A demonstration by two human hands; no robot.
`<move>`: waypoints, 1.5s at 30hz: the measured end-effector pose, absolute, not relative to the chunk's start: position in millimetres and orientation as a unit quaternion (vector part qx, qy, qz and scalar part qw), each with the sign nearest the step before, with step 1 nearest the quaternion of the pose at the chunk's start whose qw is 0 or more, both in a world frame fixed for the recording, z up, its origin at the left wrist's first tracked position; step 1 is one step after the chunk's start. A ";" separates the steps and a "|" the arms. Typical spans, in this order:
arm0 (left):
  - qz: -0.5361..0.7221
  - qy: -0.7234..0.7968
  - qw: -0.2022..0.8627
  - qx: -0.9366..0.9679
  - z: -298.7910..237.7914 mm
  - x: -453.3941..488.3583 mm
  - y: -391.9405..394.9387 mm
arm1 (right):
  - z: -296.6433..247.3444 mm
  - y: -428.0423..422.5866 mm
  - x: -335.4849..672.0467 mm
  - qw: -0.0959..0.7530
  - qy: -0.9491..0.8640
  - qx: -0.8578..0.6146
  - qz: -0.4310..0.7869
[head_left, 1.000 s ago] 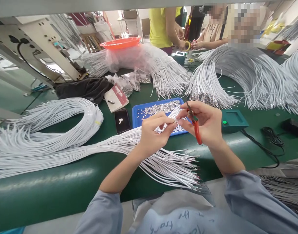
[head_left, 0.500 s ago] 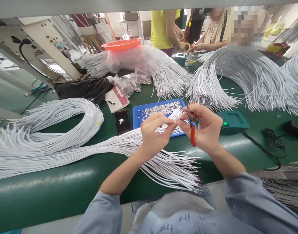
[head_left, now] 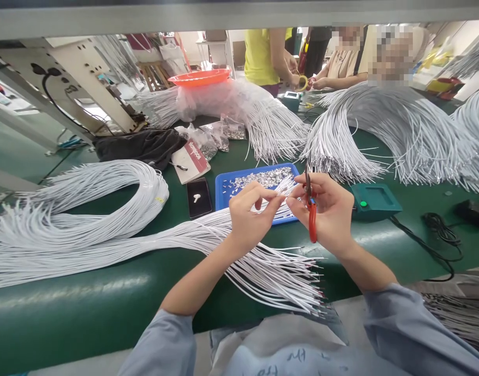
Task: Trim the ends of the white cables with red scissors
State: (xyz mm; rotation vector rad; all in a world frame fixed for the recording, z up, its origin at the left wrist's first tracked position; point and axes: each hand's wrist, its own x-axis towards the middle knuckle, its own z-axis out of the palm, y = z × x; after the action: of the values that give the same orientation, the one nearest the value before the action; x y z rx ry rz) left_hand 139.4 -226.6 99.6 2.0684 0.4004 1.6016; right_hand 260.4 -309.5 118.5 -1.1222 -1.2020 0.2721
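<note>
My left hand (head_left: 250, 216) is closed above the blue tray (head_left: 220, 197), thumb and forefinger pinched on the end of a white cable; the tip is too small to make out. Close to its right, my right hand (head_left: 332, 214) holds red-handled scissors (head_left: 312, 223) across the palm, blades pointing up and away. The right thumb and fingertips sit just apart from the left fingertips. Small silvery metal pieces (head_left: 259, 178) lie in the tray, with some cable ends over them. A bundle of white cables (head_left: 192, 230) passes under my left hand and fans out below it.
A phone (head_left: 198, 201) with a white earbud on it and a notebook (head_left: 190, 162) lie left of the tray. A green device (head_left: 374, 201) with a cord stands at right. Coiled cable bundles (head_left: 110, 209) surround the work area. Two people are across the table.
My right fingertips have drawn slightly away from my left ones, and the scissors have turned more upright. The whole view has shifted slightly.
</note>
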 end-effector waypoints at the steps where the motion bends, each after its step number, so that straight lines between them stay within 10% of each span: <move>1: 0.578 0.144 0.262 0.759 100.5 138.6 -225.8 | 118.6 -309.1 263.1 0.675 -0.533 -0.497 0.117; 28: 0.431 0.108 0.456 0.771 107.2 131.5 -232.8 | 118.8 -295.6 285.2 0.668 -0.565 -0.414 0.252; 45: 0.525 0.089 0.323 0.782 104.4 134.9 -237.7 | 119.8 -305.1 270.9 0.701 -0.524 -0.425 0.230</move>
State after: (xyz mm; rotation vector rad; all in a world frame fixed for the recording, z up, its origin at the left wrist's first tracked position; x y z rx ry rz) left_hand 134.9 -237.7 104.4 2.0521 0.2340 1.3787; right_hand 270.9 -305.1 119.8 -0.9461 -1.1670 0.5131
